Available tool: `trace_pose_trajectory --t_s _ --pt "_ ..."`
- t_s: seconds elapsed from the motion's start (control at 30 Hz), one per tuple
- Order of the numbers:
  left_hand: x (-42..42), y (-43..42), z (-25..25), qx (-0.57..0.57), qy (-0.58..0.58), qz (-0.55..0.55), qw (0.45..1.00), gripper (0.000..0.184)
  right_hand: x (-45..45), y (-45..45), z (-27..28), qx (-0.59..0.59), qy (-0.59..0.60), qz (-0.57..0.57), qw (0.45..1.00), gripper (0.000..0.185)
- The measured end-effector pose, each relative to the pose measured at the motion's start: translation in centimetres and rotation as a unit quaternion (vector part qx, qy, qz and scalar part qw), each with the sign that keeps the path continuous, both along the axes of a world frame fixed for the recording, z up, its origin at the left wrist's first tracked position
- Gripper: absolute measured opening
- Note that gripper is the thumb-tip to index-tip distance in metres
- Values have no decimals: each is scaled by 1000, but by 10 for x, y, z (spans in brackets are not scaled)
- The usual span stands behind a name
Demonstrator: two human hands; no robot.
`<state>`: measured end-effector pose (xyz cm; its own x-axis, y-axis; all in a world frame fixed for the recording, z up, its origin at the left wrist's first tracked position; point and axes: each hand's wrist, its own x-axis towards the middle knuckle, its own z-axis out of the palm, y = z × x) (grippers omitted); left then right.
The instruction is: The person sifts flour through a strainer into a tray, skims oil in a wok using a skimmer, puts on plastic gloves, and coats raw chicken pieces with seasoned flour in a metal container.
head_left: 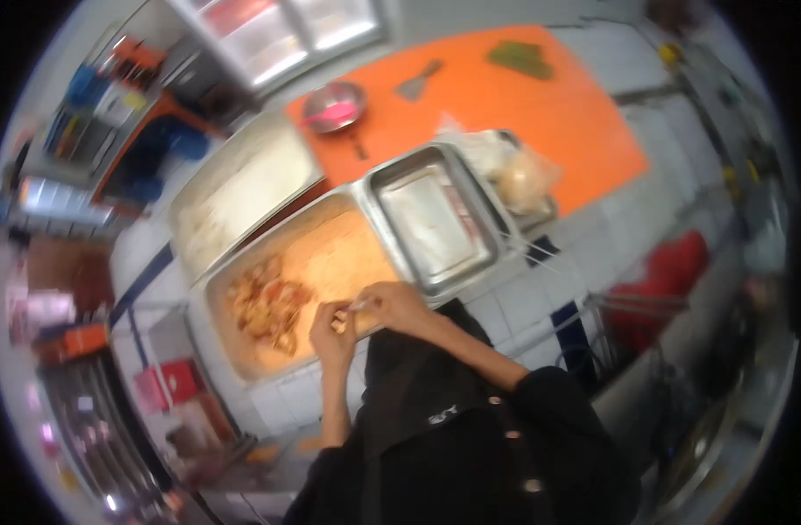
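Note:
My left hand point(333, 332) and my right hand point(395, 306) meet over the near edge of a metal pan point(227, 357). Fingers of both hands are pinched close together. A small pale bit point(359, 304) shows between them, too blurred to name. Orange-yellow powder point(339, 249), like breading flour, covers much of the pan's bottom. A heap of reddish-orange food pieces point(269, 306), perhaps marinated meat, lies in the pan's left part, beside my left hand.
Right of the pan stands a deep metal tray point(396, 194); behind it, a container of whitish powder point(243, 188). An orange board point(470, 105) carries a metal bowl point(333, 107), a scraper point(415, 86) and something green point(520, 59). A plastic bag point(516, 175) lies near the tray.

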<state>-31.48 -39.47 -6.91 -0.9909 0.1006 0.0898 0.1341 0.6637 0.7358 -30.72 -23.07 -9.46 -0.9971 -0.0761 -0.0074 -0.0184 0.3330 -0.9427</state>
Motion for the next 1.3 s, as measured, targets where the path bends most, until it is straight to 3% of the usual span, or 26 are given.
trace_pose_trajectory --t_s 0.07,0.17,0.3,0.43,0.57,0.63,0.7,0.77,0.8,0.83,0.87,0.9,0.93,1.0,1.03,1.13,1.2,1.27,1.3 --pt "-1 -1 12 17 73 2 997 10 -1 -6 -15 -5 13 -24 1000 17" --pt "2 -4 19 20 44 74 996 15 -7 -14 -2 -15 3 -32 999 14" --pt "15 -29 25 61 12 116 991 24 -15 -25 21 69 9 19 997 15" --pt "38 -64 12 84 -10 205 975 20 -29 -32 41 101 33 42 993 15" --pt "79 -125 -48 164 102 414 890 16 -44 -40 34 170 85 84 978 13" --pt "116 -169 -97 114 48 554 824 22 -52 -51 48 172 76 84 979 13" --pt "173 -218 -177 104 -35 598 794 27 -55 -65 53 182 62 83 978 12" --pt "261 -267 -288 25 -261 525 810 28 -63 -85 55 208 63 98 971 11" --pt "328 -306 -389 43 -431 403 806 29 -65 -97 59 216 66 99 969 11" --pt "363 -302 -407 1 -459 379 804 27 -67 -111 68 217 66 90 970 11" --pt "373 -318 -395 207 -558 386 705 31 -70 -128 77 218 68 80 970 10" --pt "384 -333 -368 400 -624 367 562 35 -73 -145 86 225 73 78 968 10" --pt "377 -345 -349 403 -623 360 565 35 -76 -164 95 212 80 61 972 11" --pt "348 -368 -331 280 -457 507 675 27 -80 -209 110 199 95 44 974 11" --pt "340 -392 -334 342 -410 553 639 27 -82 -233 117 208 123 21 970 11" --pt "317 -490 -373 352 -336 573 659 27 -89 -308 146 234 162 -19 958 11" --pt "266 -559 -334 329 -358 555 675 27 -95 -358 164 250 164 -44 953 11" --pt "216 -634 -326 225 -282 460 811 26 -102 -404 177 225 155 -54 960 11" --pt "180 -664 -309 225 -258 490 802 28 -106 -427 183 222 157 -54 961 13"
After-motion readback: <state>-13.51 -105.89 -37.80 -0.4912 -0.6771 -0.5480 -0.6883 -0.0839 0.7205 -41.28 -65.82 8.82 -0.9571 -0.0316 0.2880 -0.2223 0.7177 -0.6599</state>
